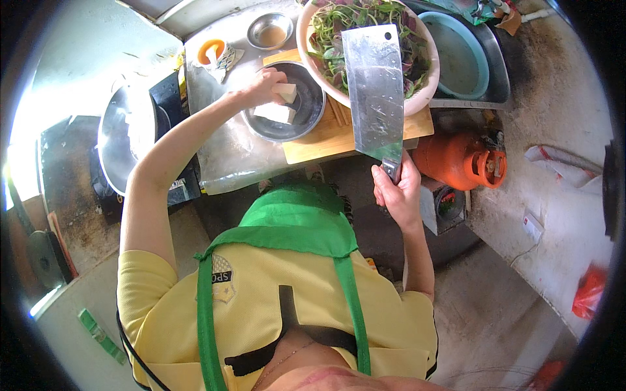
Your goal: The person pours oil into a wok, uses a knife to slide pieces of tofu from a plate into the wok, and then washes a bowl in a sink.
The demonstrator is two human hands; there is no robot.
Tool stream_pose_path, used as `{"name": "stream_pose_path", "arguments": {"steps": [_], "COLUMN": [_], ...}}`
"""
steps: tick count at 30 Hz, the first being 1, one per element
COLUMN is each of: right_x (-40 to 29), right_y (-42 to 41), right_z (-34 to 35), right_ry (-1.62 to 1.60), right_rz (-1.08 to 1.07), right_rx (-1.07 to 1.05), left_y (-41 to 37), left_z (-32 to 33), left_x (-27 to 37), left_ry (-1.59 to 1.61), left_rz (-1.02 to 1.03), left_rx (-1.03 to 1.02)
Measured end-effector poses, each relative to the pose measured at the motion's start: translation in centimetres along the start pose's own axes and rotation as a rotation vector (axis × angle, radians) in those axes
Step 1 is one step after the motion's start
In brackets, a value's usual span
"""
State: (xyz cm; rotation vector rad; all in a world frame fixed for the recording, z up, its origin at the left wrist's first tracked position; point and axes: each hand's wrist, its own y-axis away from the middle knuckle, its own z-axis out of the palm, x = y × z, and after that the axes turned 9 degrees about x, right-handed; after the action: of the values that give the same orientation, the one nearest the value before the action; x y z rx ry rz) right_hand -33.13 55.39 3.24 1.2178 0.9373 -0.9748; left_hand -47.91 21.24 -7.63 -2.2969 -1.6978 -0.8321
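My left hand pinches a white block that looks like tofu, just above a round metal bowl. Another white block lies in that bowl, right below my fingers. In my right hand is a broad-bladed cleaver, gripped by its dark handle with the blade pointing away from me. The blade passes in front of a pink colander heaped with leafy greens. Under the bowl and colander, a wooden cutting board juts over the counter's front edge.
Wooden chopsticks lie on the board. A small metal bowl with brownish liquid and an orange cup stand behind. A wok is at left; a blue basin sits in the sink at right, above an orange gas cylinder.
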Motion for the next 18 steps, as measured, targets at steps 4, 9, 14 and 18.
{"name": "stream_pose_path", "arguments": {"steps": [4,9,14,18], "right_x": [-0.1,-0.3,-0.5,-0.5], "right_y": [0.3,0.7,0.3,-0.4], "right_z": [0.2,0.7,1.3,2.5], "right_ry": [0.038,0.032,0.063,0.044], "right_rz": [0.009,0.01,0.001,0.021], "right_rx": [0.007,0.033,-0.007,-0.081], "left_y": [-0.1,-0.9,4.3,8.8], "left_z": [-0.4,-3.5,-7.2,-5.3], "left_x": [-0.8,-1.3,1.7,2.7], "left_ry": [-0.008,0.462,1.21,1.732], "left_rz": [0.134,-0.15,-0.326,-0.271], "left_rx": [0.033,-0.007,0.02,-0.062]}}
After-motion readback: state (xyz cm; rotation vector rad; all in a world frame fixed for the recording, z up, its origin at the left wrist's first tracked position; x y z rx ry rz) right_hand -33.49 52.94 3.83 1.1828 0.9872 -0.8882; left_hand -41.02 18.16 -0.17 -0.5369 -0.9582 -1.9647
